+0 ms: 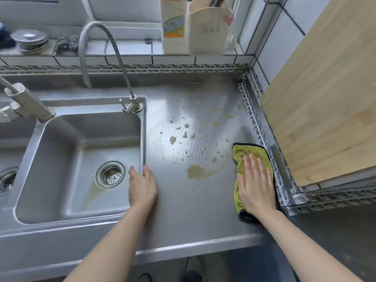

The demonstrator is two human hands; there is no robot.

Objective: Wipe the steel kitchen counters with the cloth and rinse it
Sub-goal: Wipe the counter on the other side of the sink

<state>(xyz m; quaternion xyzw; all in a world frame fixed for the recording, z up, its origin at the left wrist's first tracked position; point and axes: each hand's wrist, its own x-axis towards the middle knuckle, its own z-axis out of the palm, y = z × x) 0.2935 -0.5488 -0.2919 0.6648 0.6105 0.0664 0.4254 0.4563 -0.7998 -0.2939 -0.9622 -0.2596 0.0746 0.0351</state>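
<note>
Well, we press the cloth (251, 157) flat-handed with our right hand (255, 184), left hand (142, 186) seemingly clasping the sink (143, 139) rim, spills (196, 171) at ten o'clock unwiped, rinsing ahead.

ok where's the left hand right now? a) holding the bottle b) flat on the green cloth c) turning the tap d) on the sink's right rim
d: the left hand grips the right rim of the sink, while the right hand presses flat on the green cloth.
</note>
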